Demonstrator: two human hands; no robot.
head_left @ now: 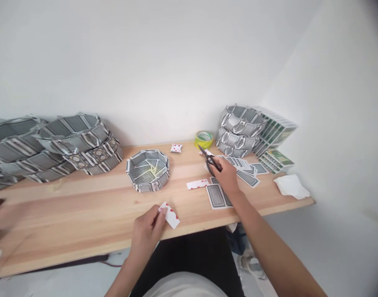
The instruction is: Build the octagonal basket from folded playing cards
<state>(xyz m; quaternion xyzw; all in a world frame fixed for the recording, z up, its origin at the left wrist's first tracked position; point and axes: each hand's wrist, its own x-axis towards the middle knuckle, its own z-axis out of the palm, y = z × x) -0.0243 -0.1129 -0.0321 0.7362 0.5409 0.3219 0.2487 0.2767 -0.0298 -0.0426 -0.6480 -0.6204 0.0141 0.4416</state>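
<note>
My left hand [145, 229], near the table's front edge, pinches a playing card piece [172, 216] with red hearts between thumb and fingers. Dark-handled scissors [210, 160] are in my right hand [228, 176], their tips pointing up and left, over the scattered cards. Just left of that hand a narrow card piece with red marks [196, 184] lies face up. Grey-backed cards [216, 196] lie face down below the hand, which partly covers them, and a spread of cards [241, 163] extends behind it. A shallow bowl woven from folded cards [148, 187] sits on the table left of centre.
Stacked card baskets [92, 154] stand at the left, and another tall one [238, 136] at the back right. A yellow-green tape roll [203, 144] and a small folded card [176, 148] lie along the wall. Green card boxes [275, 160] and a white tissue [291, 186] are at the right end.
</note>
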